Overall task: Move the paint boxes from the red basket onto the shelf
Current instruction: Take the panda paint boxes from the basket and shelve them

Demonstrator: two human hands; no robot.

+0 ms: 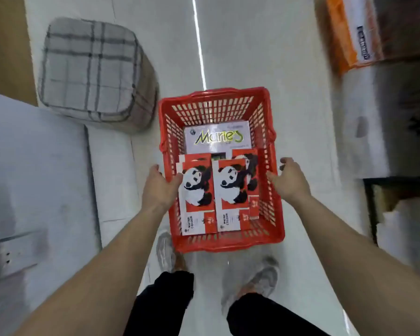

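A red basket (pixel 218 243) stands on the white floor in front of my feet. Inside lie red-and-white paint boxes with a panda picture: one on the left (pixel 197 197), one on the right (pixel 233 197), and more stacked under them. Behind them lies a white box (pixel 217 138) with green lettering. My left hand (pixel 159 187) hovers over the basket's left rim, fingers apart, its thumb at the edge of the left panda box. At the right rim my right hand (pixel 289 180) is spread and holds nothing.
A grey checked bag (pixel 95 73) sits on the floor at the upper left. A white surface (pixel 34 166) with a grey socket strip (pixel 15 253) fills the left side. Orange and brown boxes (pixel 364 32) and white cartons (pixel 378 122) line the right.
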